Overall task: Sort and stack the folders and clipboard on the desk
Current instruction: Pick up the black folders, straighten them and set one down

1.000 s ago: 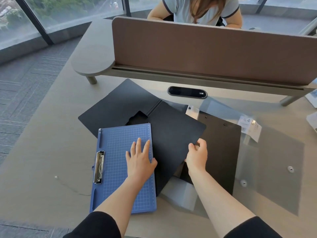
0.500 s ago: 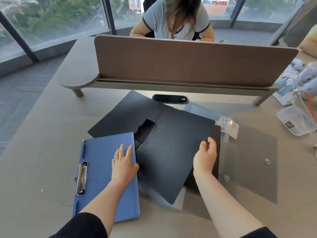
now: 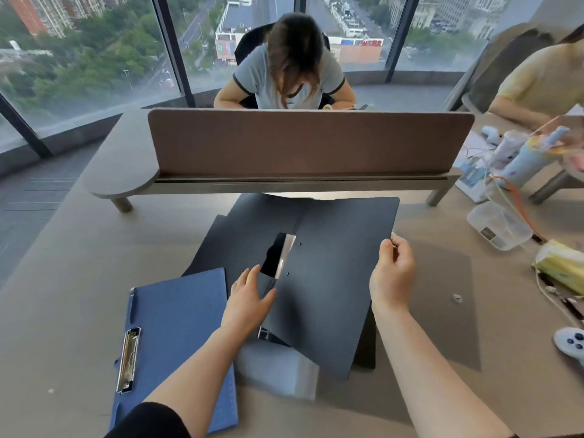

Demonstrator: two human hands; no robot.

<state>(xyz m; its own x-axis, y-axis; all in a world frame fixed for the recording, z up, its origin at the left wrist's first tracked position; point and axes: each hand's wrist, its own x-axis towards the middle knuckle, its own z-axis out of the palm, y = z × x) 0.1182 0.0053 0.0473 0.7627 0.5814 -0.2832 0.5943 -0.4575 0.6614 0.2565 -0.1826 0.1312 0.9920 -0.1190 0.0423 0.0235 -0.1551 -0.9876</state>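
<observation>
An open black folder (image 3: 331, 279) is lifted off the desk in front of me, its right flap raised. My right hand (image 3: 392, 273) pinches that flap's right edge. My left hand (image 3: 248, 301) has left the blue clipboard (image 3: 177, 336) and touches the folder near its spine and metal clamp, fingers apart. The clipboard lies flat at the lower left with its silver clip toward me. A translucent plastic folder (image 3: 442, 311) with a snap button lies under the black one on the right. Its grey lower corner (image 3: 278, 371) sticks out near my left forearm.
A brown divider screen (image 3: 309, 143) on a raised shelf closes the back of the desk. A person sits behind it, another at far right. A clear plastic box (image 3: 497, 224), a yellow-green pouch (image 3: 559, 267), cables and a white controller (image 3: 568, 344) crowd the right edge.
My right hand has lifted the black folder's right flap higher and farther back. My left hand slid off the clipboard onto the folder's spine. The view tilted up.
</observation>
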